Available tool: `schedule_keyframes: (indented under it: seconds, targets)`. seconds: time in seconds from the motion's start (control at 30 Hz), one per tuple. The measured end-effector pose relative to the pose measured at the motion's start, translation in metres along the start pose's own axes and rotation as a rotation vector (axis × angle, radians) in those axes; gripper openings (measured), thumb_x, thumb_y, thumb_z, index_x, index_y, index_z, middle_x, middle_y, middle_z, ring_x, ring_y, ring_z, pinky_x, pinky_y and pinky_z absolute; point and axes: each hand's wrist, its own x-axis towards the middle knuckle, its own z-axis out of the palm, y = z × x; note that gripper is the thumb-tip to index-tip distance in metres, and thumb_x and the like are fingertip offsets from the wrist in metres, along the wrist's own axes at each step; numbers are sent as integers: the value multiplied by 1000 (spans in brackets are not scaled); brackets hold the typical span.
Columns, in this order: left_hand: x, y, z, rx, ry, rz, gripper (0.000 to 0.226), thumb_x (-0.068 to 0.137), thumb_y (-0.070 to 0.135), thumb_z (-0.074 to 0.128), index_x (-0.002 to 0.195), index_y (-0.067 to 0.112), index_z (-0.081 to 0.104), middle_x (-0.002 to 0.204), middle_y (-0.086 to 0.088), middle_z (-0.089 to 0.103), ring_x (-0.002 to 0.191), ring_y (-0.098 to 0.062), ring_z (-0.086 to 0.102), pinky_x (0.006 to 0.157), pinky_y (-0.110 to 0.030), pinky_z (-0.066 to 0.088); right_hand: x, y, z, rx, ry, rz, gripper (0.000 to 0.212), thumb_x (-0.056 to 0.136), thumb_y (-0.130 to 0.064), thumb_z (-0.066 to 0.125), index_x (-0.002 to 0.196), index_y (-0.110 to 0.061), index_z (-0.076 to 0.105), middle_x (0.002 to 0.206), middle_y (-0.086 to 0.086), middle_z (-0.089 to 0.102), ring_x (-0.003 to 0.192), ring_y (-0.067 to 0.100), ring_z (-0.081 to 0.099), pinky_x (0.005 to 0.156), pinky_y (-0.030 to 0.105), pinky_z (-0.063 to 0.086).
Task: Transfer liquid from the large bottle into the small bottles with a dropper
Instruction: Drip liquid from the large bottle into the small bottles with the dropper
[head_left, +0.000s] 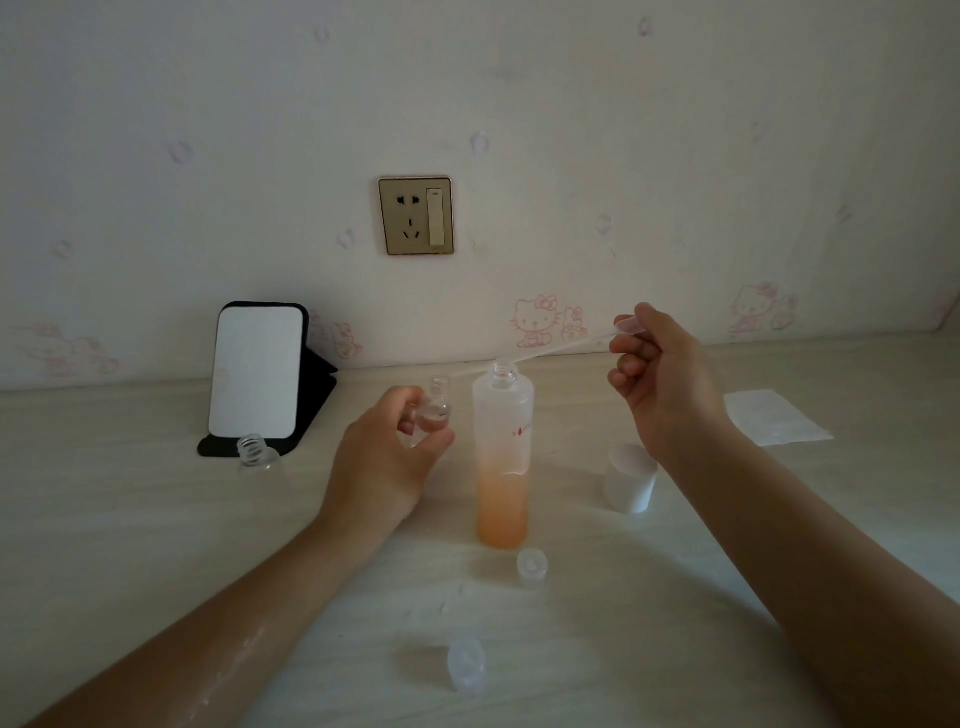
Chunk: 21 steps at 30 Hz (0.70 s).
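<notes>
On the worktop (156, 519), dead centre, the large bottle (503, 457) stands upright with its cap off. It's frosted, and the orange liquid fills roughly the bottom third or so, with the rest looking empty. The white cap (630, 480) sits just to its right, not touching it.

The left hand (389, 462) has its fingers and thumb curled round a small bottle (435, 410), held just left of the large one with the open neck pointing up. It's clear plastic, and honestly I can't tell how much liquid is in it.

The right hand (660, 379) is up above the worktop, pinching the bulb end of the dropper (571, 346). The thin stem slants down to the left, crosses over the large bottle's mouth, and its tip ends just beside the small bottle's neck. I can't make out whether the tip is inside.

A 2nd small bottle (257, 456) is further left, uncapped and see-through, right in front of a standing mirror (257, 376) by the wall. 2 little clear caps lie nearer the camera: 1 (532, 566) just below the large bottle and 1 (466, 667) closer still. A sheet of tissue (776, 418) lies flat off to the right.
</notes>
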Motion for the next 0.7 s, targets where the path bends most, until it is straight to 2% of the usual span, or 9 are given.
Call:
schedule_keyframes:
  seconds: [0.2, 0.4, 0.53, 0.7]
  targets:
    - [-3, -2, 1, 27, 25, 74, 33, 90, 29, 81, 120, 26, 68, 101, 7, 73, 98, -18, 62, 83, -41, 52, -1, -1, 0, -26, 10, -14, 18, 96, -24, 67, 85, -10, 68, 60, -3, 59, 47, 10, 46, 48, 23, 46]
    - [-4, 0, 0, 82, 53, 137, 34, 89, 26, 80, 121, 26, 69, 95, 18, 68, 95, -11, 54, 76, -24, 37, -2, 0, 2, -99, 12, -69, 20, 97, -24, 67, 84, -9, 70, 66, 4, 64, 46, 12, 48, 49, 25, 47]
    - [-6, 5, -1, 130, 61, 185, 32, 87, 22, 81, 118, 27, 72, 86, 31, 53, 92, -11, 50, 78, -30, 36, -1, 2, 1, -131, -16, -81, 22, 101, -24, 66, 87, -8, 72, 68, 5, 66, 48, 12, 49, 50, 25, 48]
    - [-7, 5, -2, 175, 34, 214, 32, 89, 24, 77, 120, 26, 70, 95, 19, 59, 99, -18, 54, 80, -29, 35, -3, 4, -1, -110, -26, -88, 26, 105, -20, 63, 82, -9, 70, 66, 2, 62, 51, 8, 49, 51, 22, 48]
